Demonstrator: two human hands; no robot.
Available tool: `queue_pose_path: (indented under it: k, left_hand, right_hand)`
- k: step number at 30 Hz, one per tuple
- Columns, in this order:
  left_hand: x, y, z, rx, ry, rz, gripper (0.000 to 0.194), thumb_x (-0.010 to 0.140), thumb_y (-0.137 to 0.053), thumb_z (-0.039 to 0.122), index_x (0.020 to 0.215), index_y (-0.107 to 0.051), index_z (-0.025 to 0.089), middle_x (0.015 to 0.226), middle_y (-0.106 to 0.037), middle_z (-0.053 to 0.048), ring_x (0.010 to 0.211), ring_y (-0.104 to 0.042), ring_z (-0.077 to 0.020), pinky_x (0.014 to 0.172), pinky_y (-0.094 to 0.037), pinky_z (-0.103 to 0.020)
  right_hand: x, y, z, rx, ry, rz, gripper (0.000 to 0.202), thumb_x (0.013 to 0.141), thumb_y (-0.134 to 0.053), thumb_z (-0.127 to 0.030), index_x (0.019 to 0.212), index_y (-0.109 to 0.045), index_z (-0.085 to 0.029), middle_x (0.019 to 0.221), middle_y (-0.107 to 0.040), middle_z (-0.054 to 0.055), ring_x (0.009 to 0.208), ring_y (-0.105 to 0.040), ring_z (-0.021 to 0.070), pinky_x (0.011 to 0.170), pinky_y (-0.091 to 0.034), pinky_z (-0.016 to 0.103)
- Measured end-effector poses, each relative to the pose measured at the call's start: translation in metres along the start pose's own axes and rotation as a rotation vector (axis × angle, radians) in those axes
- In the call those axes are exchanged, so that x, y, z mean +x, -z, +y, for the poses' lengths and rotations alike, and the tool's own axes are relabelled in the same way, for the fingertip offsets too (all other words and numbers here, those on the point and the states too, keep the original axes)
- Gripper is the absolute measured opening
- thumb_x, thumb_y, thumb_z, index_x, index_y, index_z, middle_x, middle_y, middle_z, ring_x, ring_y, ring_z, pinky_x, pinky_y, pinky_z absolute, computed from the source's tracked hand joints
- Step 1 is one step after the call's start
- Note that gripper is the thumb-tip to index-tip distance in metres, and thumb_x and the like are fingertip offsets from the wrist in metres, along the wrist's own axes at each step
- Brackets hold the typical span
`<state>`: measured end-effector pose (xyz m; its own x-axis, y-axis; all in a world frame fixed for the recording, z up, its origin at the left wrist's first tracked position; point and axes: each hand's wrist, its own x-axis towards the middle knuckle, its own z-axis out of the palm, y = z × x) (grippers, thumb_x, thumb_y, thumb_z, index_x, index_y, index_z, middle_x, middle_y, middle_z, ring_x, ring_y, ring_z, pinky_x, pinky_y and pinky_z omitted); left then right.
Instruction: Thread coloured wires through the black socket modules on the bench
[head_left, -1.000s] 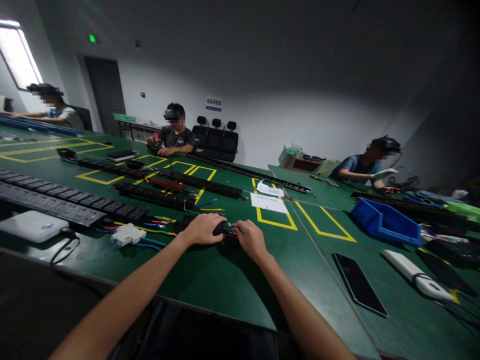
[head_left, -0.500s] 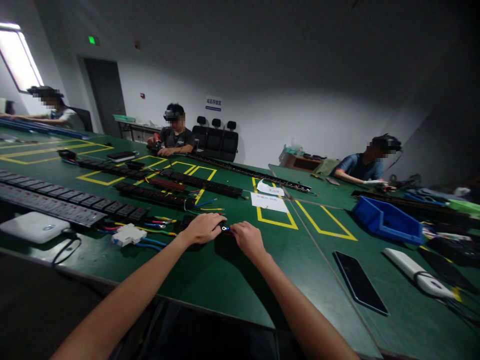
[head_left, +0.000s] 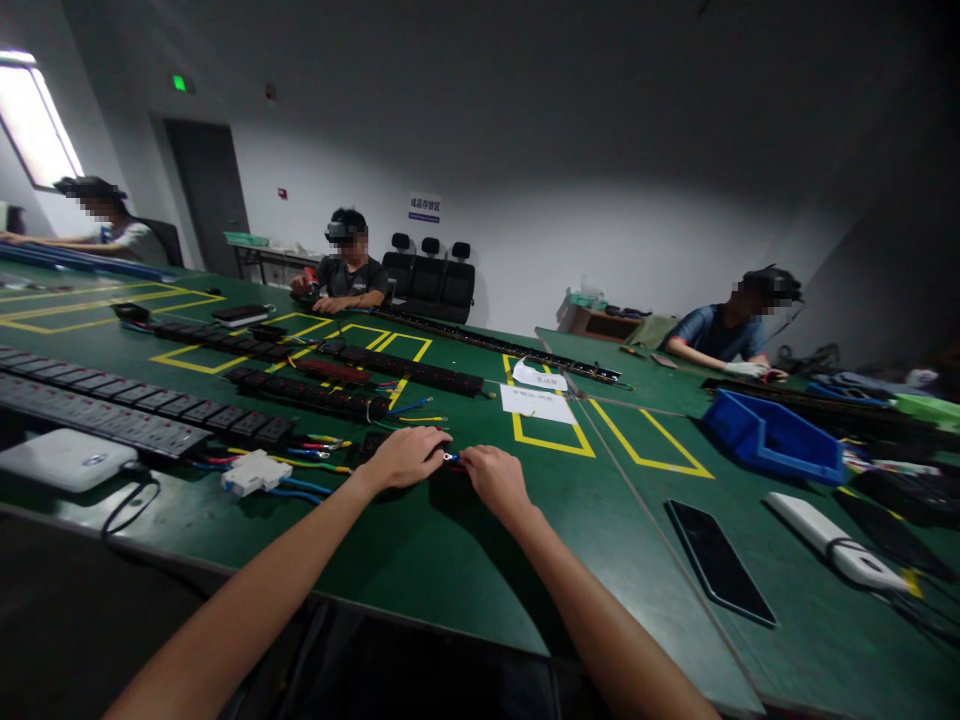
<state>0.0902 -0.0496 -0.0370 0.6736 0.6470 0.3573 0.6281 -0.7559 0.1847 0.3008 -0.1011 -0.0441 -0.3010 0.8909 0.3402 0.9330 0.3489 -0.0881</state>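
My left hand (head_left: 405, 457) is closed over a small black part (head_left: 373, 443), most of it hidden under the fingers. Close on its right, my right hand (head_left: 495, 477) pinches a blue wire whose metal ring terminal (head_left: 448, 457) points at the left fingertips. The gap between the two hands is narrow. Left of my hands lie coloured wires with lugs (head_left: 322, 445) and a white breaker block (head_left: 256, 472) with blue wires.
Long black socket strips (head_left: 187, 405) lie at the left, beside a white box (head_left: 69, 460). On the right are a blue bin (head_left: 772, 437), a phone (head_left: 720, 562) and a white power bank (head_left: 836, 542). Three people sit across the green table (head_left: 600, 520).
My left fingertips have closed slightly toward the ring terminal, which now shows less. Otherwise my hands stay in nearly the same place.
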Motion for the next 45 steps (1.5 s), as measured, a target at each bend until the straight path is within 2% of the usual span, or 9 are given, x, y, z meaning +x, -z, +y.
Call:
queue_pose_path:
  k: [10,17,27,33,39,45]
  left_hand:
    - [0.001,-0.001,0.001,0.003,0.003,0.014,0.035,0.102,-0.059,0.038,0.129,-0.062,0.017,0.127,-0.066,-0.011,0.118,-0.064,-0.0262,0.104,-0.051,-0.052]
    - [0.000,0.000,0.000,0.010,0.005,0.009,0.038,0.101,-0.059,0.041,0.131,-0.061,0.017,0.128,-0.066,-0.011,0.118,-0.064,-0.0264,0.104,-0.050,-0.052]
    - [0.000,0.001,0.001,-0.001,0.004,0.012,0.037,0.102,-0.057,0.042,0.130,-0.062,0.017,0.128,-0.067,-0.011,0.119,-0.064,-0.0262,0.105,-0.050,-0.052]
    - [0.001,0.000,-0.001,-0.007,0.002,0.010,0.036,0.103,-0.057,0.041,0.129,-0.062,0.017,0.128,-0.067,-0.011,0.119,-0.064,-0.0261,0.105,-0.050,-0.052]
    - [0.001,0.000,-0.002,-0.003,-0.006,0.007,0.039,0.102,-0.057,0.043,0.131,-0.062,0.017,0.129,-0.067,-0.011,0.120,-0.064,-0.0265,0.105,-0.050,-0.052]
    - [0.001,-0.001,-0.003,0.002,-0.010,0.010,0.038,0.102,-0.058,0.042,0.130,-0.062,0.017,0.128,-0.066,-0.011,0.119,-0.064,-0.0263,0.104,-0.050,-0.052]
  right_hand:
    - [-0.002,-0.004,-0.001,0.029,-0.016,-0.009,0.025,0.105,-0.048,-0.028,0.102,-0.073,-0.026,0.100,-0.075,0.004,0.085,-0.070,0.0180,0.066,-0.040,0.026]
    - [-0.005,-0.003,-0.001,0.105,-0.025,0.016,0.022,0.104,-0.051,-0.031,0.108,-0.072,-0.028,0.103,-0.076,0.003,0.089,-0.070,0.0170,0.071,-0.043,0.025]
    - [-0.004,-0.008,0.001,0.194,-0.059,0.067,0.020,0.103,-0.052,-0.033,0.108,-0.071,-0.028,0.103,-0.076,0.002,0.090,-0.070,0.0180,0.073,-0.044,0.025]
    - [-0.002,-0.014,0.002,0.259,-0.049,0.090,0.022,0.101,-0.054,-0.031,0.119,-0.066,-0.028,0.110,-0.076,0.001,0.091,-0.070,0.0174,0.078,-0.046,0.025]
    - [-0.002,-0.015,0.003,0.305,-0.012,0.101,0.018,0.100,-0.054,-0.028,0.109,-0.069,-0.028,0.104,-0.075,0.001,0.094,-0.069,0.0170,0.080,-0.045,0.025]
    - [-0.002,-0.015,0.003,0.309,-0.015,0.104,0.018,0.100,-0.054,-0.026,0.108,-0.070,-0.028,0.103,-0.075,0.001,0.093,-0.069,0.0172,0.079,-0.045,0.025]
